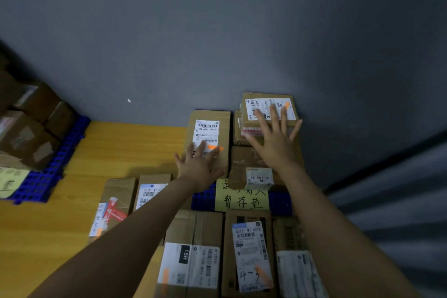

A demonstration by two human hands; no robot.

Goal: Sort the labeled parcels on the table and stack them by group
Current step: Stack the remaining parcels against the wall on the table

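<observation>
Resting open: left hand (199, 167) on parcel (209, 138).

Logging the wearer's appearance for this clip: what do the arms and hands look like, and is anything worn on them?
Both arms are bare along all of their visible length, with no sleeves in view. The left hand and right hand wear no gloves, and no watch, bracelet or ring shows on either wrist or on the fingers. The dim, slightly blurred picture could hide something small.

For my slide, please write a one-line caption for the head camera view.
Two open hands, left hand and right hand, reach over labeled brown cardboard parcels on a yellow wooden table.
</observation>
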